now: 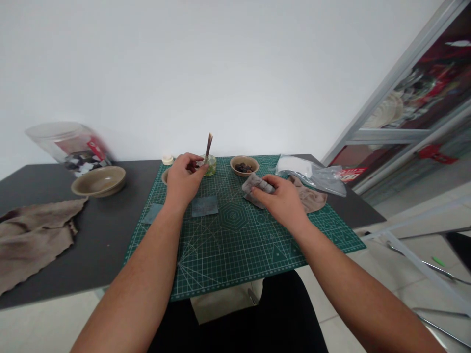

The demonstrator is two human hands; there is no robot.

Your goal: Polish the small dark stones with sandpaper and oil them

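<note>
Grey cloth [254, 186] gripped in the outstretched right hand [285, 202]; left hand [183, 180] curled beside the jar [211, 167], grasp unclear

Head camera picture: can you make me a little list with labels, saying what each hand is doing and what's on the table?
Left hand: curled beside the jar of sticks, over a half-hidden bowl; what it pinches is unclear
Right hand: grips a grey cloth
Under both: green mat
Behind right hand: bowl of dark bits, plastic bag
Far left: big bowl, brown cloth, tilted tub
</note>
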